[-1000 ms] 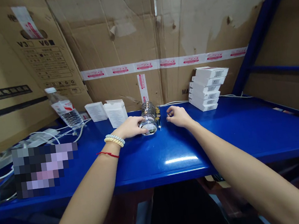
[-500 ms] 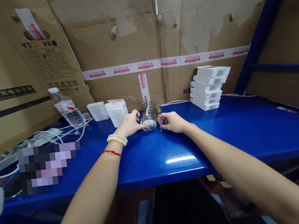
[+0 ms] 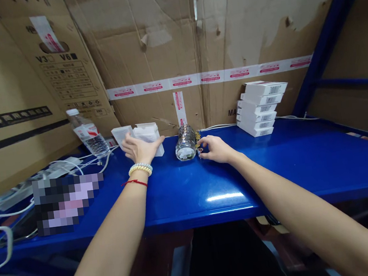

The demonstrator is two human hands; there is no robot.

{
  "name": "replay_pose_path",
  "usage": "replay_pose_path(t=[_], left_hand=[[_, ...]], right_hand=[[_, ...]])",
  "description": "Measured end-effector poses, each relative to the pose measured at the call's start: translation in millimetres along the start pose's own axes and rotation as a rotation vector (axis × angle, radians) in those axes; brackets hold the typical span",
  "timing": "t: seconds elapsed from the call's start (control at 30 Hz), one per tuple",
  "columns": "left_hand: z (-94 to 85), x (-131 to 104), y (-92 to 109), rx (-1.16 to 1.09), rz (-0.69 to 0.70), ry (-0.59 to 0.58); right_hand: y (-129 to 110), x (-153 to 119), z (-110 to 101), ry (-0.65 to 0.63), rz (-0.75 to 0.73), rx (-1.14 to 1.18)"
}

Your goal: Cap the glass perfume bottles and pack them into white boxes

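My left hand (image 3: 138, 149) is spread open over two white boxes, its fingers in front of them. The left white box (image 3: 121, 135) stands partly hidden behind the fingers; the other white box (image 3: 151, 132) has a raised top flap and stands by my thumb. Several clear, shiny round containers (image 3: 185, 144) sit in a row running back from the middle of the table. Just right of the row, my right hand (image 3: 217, 148) has its thumb and fingers curled round a small shiny piece (image 3: 200, 150). Small gold-coloured pieces (image 3: 197, 135) line up behind it.
Several white boxes (image 3: 257, 118) are stacked at the right back of the blue table (image 3: 193, 190). A water bottle (image 3: 88, 134), a power strip (image 3: 57, 169) and white cables lie to the left. Cardboard (image 3: 148, 62) walls the back; a blue post (image 3: 324, 26) rises at right.
My left hand has left the front clear container, moved left to the white boxes and spread its fingers. The right hand stays beside the row. The view has shifted slightly.
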State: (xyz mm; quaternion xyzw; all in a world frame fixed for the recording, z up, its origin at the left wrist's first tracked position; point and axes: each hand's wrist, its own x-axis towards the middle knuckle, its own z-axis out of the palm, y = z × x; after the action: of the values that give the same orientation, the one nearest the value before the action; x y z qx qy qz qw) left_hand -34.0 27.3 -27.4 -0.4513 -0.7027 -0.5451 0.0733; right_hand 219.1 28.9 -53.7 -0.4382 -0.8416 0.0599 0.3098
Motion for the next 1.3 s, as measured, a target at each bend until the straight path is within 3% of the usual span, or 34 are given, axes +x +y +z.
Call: replay_pose_path(t=[0.1,0.17,0.3,0.47,0.63,0.7,0.8,0.97,1.1,1.3], left_hand=[[5.9,11,-11,-0.142,-0.134,-0.199],[5.2,19,-14,-0.387,-0.188,-0.324],[-8.1,24,-12,-0.931,-0.128,-0.584],[-27.1,17,-7,-1.182,-0.139,-0.657],[-27.0,15,-5,-1.365,-0.271,-0.806],[-22.5,16,-6,-1.412,-0.281,-0.787],[-10.6,19,-9,-1.349,-0.212,-0.637],[8.5,26,-20,-0.764,-0.148,-0.333],[6.8,26,-27,-0.328,-0.123,-0.199],[0.1,21,-21,-0.155,-0.145,-0.124]], right_hand=[[-1,0,-1,0.014,0.014,0.026],[-1,0,-1,0.023,0.015,0.041],[-1,-1,-1,0.027,0.014,0.058],[0,-1,0,0.0,-0.015,0.076],[1,-1,1,-0.012,-0.013,0.071],[0,-1,0,-0.019,-0.013,0.067],[0,-1,0,-0.026,-0.015,0.062],[-1,-1,0,-0.029,-0.007,0.052],[-2,-1,-1,-0.039,-0.005,0.044],[-2,-1,-1,-0.049,-0.02,0.051]])
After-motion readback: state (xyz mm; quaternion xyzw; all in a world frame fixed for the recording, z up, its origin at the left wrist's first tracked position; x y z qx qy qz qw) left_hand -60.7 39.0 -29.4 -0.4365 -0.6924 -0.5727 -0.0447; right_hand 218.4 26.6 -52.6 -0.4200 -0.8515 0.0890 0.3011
